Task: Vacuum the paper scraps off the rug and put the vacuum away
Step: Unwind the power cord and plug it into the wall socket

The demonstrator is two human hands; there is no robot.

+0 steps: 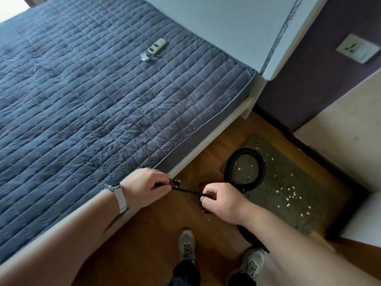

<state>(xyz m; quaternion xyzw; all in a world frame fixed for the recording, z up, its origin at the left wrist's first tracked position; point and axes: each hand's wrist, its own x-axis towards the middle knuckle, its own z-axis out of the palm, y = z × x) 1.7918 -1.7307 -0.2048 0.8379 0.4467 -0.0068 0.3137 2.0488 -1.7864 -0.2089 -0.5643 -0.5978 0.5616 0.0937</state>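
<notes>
A grey rug (288, 182) lies on the wooden floor to the right of the bed, strewn with several white paper scraps (291, 194). The vacuum's black ribbed hose (261, 164) curls in a loop over the rug's near-left part; the vacuum body is mostly hidden under my right hand, only a dark red bit (201, 185) showing. My left hand (144, 186) pinches the plug end of the black power cord (185, 190). My right hand (222, 200) grips the same cord a short way along, and it runs taut between them.
A bed with a blue quilted cover (103, 96) fills the left; a white remote (157, 45) and a crumpled wrapper (145, 57) lie on it. A wall socket (357, 48) sits on the purple wall at upper right. A white cabinet (350, 129) borders the rug. My shoes (187, 244) stand on the floor.
</notes>
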